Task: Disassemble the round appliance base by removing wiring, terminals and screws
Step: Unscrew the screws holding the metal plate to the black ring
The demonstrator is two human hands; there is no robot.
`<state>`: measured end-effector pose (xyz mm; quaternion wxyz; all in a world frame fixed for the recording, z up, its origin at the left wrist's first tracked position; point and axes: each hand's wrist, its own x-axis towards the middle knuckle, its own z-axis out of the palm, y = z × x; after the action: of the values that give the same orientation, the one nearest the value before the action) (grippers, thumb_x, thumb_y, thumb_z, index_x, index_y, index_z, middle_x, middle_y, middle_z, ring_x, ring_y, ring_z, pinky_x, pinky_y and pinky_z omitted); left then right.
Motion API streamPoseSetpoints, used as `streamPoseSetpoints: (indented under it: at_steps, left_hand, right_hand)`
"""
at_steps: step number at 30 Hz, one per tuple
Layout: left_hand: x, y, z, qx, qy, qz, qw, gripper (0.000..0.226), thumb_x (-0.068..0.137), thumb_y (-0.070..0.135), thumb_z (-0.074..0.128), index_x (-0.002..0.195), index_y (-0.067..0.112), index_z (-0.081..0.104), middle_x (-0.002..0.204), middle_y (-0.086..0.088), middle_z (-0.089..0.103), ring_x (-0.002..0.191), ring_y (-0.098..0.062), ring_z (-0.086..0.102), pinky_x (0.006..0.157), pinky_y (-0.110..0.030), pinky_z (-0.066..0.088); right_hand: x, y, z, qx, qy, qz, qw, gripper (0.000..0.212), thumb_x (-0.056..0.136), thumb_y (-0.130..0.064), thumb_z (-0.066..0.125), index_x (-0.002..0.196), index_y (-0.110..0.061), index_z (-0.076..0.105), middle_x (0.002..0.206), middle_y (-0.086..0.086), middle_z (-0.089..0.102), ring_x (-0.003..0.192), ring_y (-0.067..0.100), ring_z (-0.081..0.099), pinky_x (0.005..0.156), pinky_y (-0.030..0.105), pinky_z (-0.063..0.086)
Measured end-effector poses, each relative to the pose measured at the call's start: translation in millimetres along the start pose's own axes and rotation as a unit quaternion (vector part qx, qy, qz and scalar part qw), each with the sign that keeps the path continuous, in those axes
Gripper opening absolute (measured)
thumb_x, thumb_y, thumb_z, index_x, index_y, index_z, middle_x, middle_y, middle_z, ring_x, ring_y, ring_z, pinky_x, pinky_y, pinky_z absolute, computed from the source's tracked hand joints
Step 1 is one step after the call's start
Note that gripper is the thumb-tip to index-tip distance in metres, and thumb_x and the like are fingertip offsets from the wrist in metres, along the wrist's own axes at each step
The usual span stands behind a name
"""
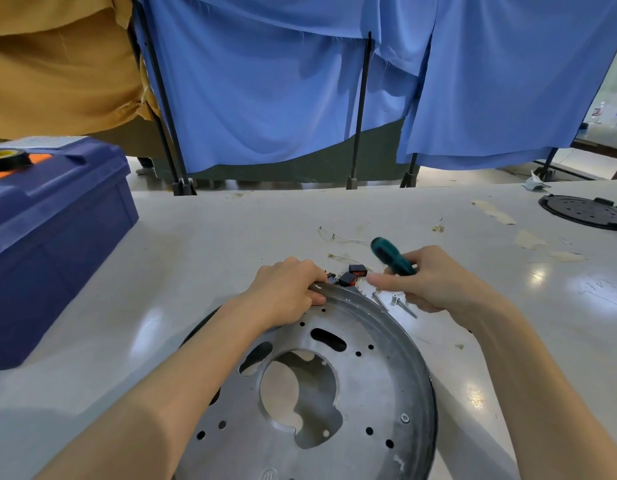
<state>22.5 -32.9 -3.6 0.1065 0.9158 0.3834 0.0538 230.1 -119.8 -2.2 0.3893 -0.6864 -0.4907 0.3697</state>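
The round metal base (335, 393) is lying flat on the white worktop (213, 230), close to the person. The left hand (286, 292) is gripping its far rim, fingers curled over the edge. The right hand (435, 282) is hovering just beyond the rim, fingers wrapped round one green-handled screwdriver (392, 255).

Between the hands, two red-and-black switches (352, 275) are sitting just past the rim, partly hidden by the left hand. Beside them, what look like three loose screws (406, 307) are lying under the right hand. Two thin wires (338, 237) are lying farther out.

One screw head (405, 418) is showing in the base near its right edge.

One blue box (57, 237) with a tape roll (5, 159) on top is standing at the left, and one black round plate (584, 211) is lying at the far right. Blue curtains (283, 98) are hanging behind.
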Motion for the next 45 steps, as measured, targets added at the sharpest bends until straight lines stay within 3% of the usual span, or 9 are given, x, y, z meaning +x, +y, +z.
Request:
streamPoseSetpoints:
  at_steps: [4,7,12,15,22,28,31,40,45]
  left_hand:
    - [-1,-9,-3,0.007,0.005,-0.018,1.0,0.005,0.094,0.025,0.055,0.091,0.026,0.059,0.075,0.007,0.047,0.083,-0.021,0.048,0.06,-0.029,0.027]
    - [-3,-16,-6,0.015,-0.003,-0.042,0.999,0.014,0.096,0.024,0.053,0.109,0.024,0.057,0.077,0.009,0.041,0.087,-0.02,0.046,0.071,-0.031,0.031]
    - [-6,-20,-11,0.038,-0.037,-0.051,0.997,0.012,0.096,0.025,0.05,0.106,0.019,0.054,0.098,-0.003,0.054,0.088,-0.025,0.052,0.07,-0.033,0.039]
    - [-6,-12,-8,-0.025,-0.015,0.013,1.0,0.031,0.094,0.029,0.057,0.124,0.025,0.054,0.115,0.002,0.058,0.103,-0.021,0.054,0.088,-0.037,0.045]
    - [-2,-5,-8,0.067,0.063,-0.009,0.996,0.023,0.099,0.04,0.044,0.103,0.022,0.058,0.097,-0.004,0.06,0.086,-0.022,0.053,0.065,-0.032,0.035]
    - [1,-7,-18,0.132,0.048,-0.057,0.988,0.026,0.098,0.038,0.049,0.11,0.018,0.058,0.112,-0.008,0.058,0.094,-0.029,0.053,0.071,-0.033,0.036]
    - [0,-2,-15,0.052,0.043,-0.013,0.998,0.029,0.094,0.044,0.052,0.117,0.027,0.059,0.115,-0.003,0.062,0.103,-0.025,0.057,0.079,-0.034,0.044]
    - [-1,1,-28,0.137,0.024,-0.076,0.987,0.013,0.094,0.022,0.056,0.106,0.016,0.056,0.109,-0.007,0.054,0.084,-0.023,0.046,0.071,-0.033,0.036]
    - [0,10,-22,0.066,0.0,-0.005,0.998,0.033,0.09,0.046,0.058,0.118,0.029,0.06,0.109,-0.002,0.062,0.094,-0.021,0.057,0.075,-0.033,0.045]
  right_hand:
    - [-7,-5,2,-0.082,-0.091,-0.008,0.993,0.051,0.05,-0.049,0.092,0.075,-0.009,0.071,0.054,0.003,0.037,0.045,0.016,0.029,0.043,0.023,0.024]
    - [-7,-4,3,-0.109,-0.106,-0.008,0.988,0.038,0.059,-0.034,0.09,0.076,-0.006,0.07,0.056,0.005,0.039,0.048,0.015,0.032,0.044,0.023,0.025]
    - [1,0,14,-0.114,-0.025,-0.067,0.991,0.028,0.075,-0.02,0.08,0.065,0.0,0.064,0.047,-0.004,0.036,0.042,0.009,0.03,0.044,0.017,0.024]
    - [3,1,19,-0.12,0.008,-0.086,0.989,0.031,0.078,-0.029,0.079,0.072,0.0,0.068,0.055,0.001,0.034,0.046,0.011,0.027,0.049,0.022,0.023]
    - [-2,0,9,-0.146,-0.026,-0.067,0.987,0.037,0.065,-0.037,0.086,0.067,-0.005,0.069,0.047,-0.007,0.037,0.042,0.008,0.031,0.044,0.017,0.026]
    - [1,2,19,-0.137,0.01,-0.094,0.986,0.04,0.076,-0.028,0.081,0.064,0.004,0.06,0.049,-0.003,0.028,0.044,0.013,0.023,0.046,0.021,0.02]
    - [2,1,24,-0.098,0.044,-0.114,0.988,0.036,0.075,-0.034,0.082,0.062,-0.003,0.068,0.04,-0.011,0.034,0.039,0.007,0.026,0.04,0.014,0.022]
    - [-1,2,14,-0.136,-0.013,-0.078,0.988,0.035,0.073,-0.025,0.082,0.06,-0.001,0.061,0.049,-0.002,0.03,0.048,0.014,0.025,0.048,0.021,0.02]
    - [3,3,29,-0.096,0.041,-0.169,0.98,0.034,0.08,-0.035,0.078,0.068,-0.004,0.07,0.051,-0.002,0.036,0.048,0.012,0.028,0.048,0.022,0.024]
